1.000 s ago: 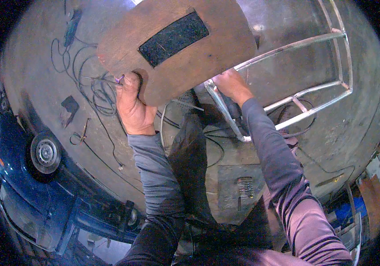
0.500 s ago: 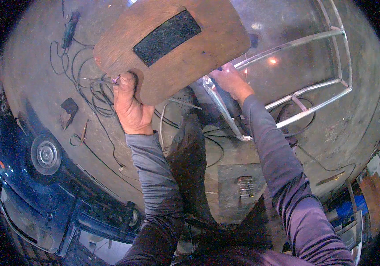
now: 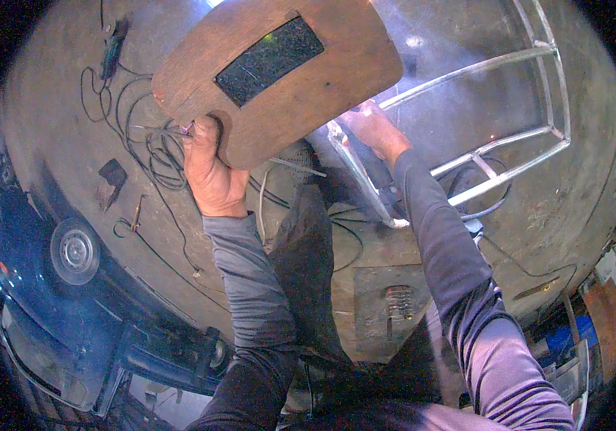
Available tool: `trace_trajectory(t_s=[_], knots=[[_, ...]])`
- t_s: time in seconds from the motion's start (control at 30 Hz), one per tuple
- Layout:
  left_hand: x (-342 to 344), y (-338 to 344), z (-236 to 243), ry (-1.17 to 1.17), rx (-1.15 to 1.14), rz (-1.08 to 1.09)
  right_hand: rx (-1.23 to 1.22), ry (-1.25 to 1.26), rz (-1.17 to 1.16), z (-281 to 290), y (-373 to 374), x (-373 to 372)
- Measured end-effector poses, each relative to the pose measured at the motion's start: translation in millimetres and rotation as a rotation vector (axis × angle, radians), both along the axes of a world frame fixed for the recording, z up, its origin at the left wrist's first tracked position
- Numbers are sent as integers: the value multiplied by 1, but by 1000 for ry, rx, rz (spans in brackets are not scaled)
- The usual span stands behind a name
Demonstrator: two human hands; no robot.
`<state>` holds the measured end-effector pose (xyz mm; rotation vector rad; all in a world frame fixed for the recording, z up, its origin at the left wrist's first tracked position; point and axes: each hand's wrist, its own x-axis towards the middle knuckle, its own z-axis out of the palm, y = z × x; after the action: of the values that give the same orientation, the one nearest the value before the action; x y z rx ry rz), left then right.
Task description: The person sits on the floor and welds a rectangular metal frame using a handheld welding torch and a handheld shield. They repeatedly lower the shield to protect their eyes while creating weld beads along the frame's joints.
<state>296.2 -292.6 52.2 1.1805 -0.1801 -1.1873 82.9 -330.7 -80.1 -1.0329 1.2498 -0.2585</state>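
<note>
That welding shield (image 3: 355, 50) looks light, stiff, best held lower-left, where the left hand (image 3: 211, 171) clamps it; the right hand's (image 3: 376, 131) grip I can't tell.

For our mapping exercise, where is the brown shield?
Head view, top centre: the brown shield has the left hand at its lower left and the metal frame to its right.

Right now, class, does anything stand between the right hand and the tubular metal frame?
Nothing visible stands between the right hand and the tubular metal frame, but the brown welding shield hides the fingertips, so contact cannot be told.
</note>
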Motion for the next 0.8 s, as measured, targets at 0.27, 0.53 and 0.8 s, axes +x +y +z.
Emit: trace_trajectory(t_s=[0.27, 0.53, 0.8], knots=[[-1, -1, -4, 41, -13, -12, 145, 139, 33, -7, -1, -11], [17, -7, 5, -151, 4, 265, 8, 111, 34, 4, 4, -4], [36, 0, -2, -110, -83, 192, 9, 117, 46, -8, 3, 2]])
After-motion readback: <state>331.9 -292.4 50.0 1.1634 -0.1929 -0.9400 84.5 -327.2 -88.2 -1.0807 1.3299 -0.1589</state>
